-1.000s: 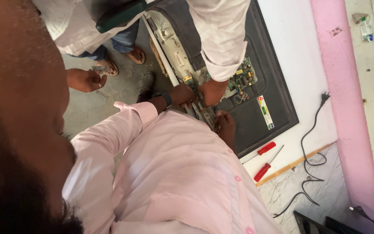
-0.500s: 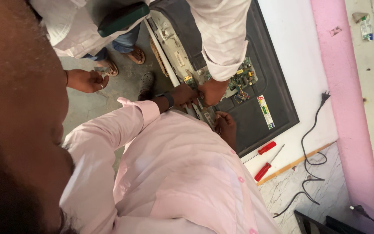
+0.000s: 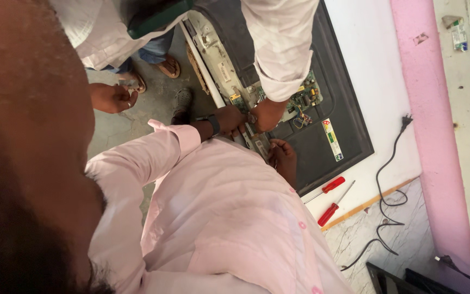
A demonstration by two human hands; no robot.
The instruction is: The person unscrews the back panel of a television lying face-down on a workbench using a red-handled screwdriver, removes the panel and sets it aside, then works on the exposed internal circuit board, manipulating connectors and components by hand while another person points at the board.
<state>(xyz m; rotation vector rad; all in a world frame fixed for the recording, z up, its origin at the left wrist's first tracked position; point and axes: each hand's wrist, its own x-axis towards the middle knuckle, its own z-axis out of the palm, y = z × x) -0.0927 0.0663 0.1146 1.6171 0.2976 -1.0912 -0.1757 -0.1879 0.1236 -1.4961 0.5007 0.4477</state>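
A flat television (image 3: pixel 322 81) lies face down with its black back open, showing a metal frame (image 3: pixel 218 60) and a green circuit board (image 3: pixel 305 98). My left hand (image 3: pixel 229 120), in a pink sleeve with a dark wristwatch, rests on the frame's lower end with its fingers curled. My right hand (image 3: pixel 284 158) lies with bent fingers on the television's black back, just below the frame's end. Neither grip is visible. A co-worker's hand (image 3: pixel 267 114) in a white sleeve presses on the board between my hands. My pink shirt (image 3: pixel 229 228) hides the television's near edge.
Two red-handled screwdrivers (image 3: pixel 330 198) lie on the white surface beside the television. A black power cable (image 3: pixel 387 179) with a plug trails to the right, along a pink wall strip (image 3: pixel 431 136). Another person's hand (image 3: pixel 110 98) and sandalled feet (image 3: pixel 167 68) are at the upper left.
The view has shifted slightly. Both my hands and the co-worker's hand stay at the same spot on the television.
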